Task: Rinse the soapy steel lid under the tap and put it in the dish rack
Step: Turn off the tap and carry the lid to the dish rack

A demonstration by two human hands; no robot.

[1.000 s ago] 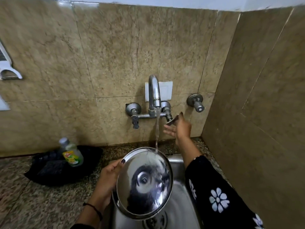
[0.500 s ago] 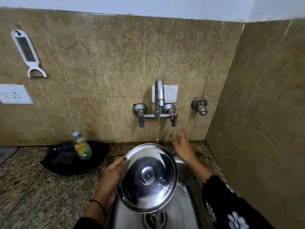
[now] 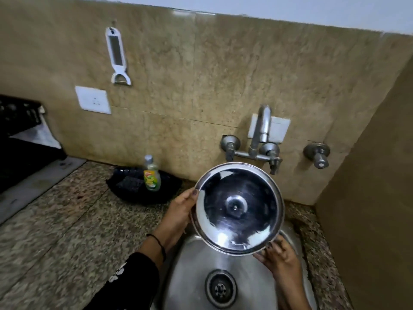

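Note:
The round steel lid is held up over the steel sink, its shiny inner face toward me, wet streaks along the lower edge. My left hand grips its left rim, thumb on the edge. At the lid's lower right rim, the fingers of my right hand touch it from below. The tap on the tiled wall stands just behind the lid; no water stream shows. A dark rack-like thing sits at the far left edge, partly cut off and blurred.
A dish soap bottle stands on a black cloth on the granite counter left of the sink. A separate valve juts from the wall at right. A white peeler and socket hang on the wall. The side wall closes in on the right.
The water stream has stopped. My right hand came down from the tap handle to the lid's lower right rim. The lid rose above the sink, and my view swung left.

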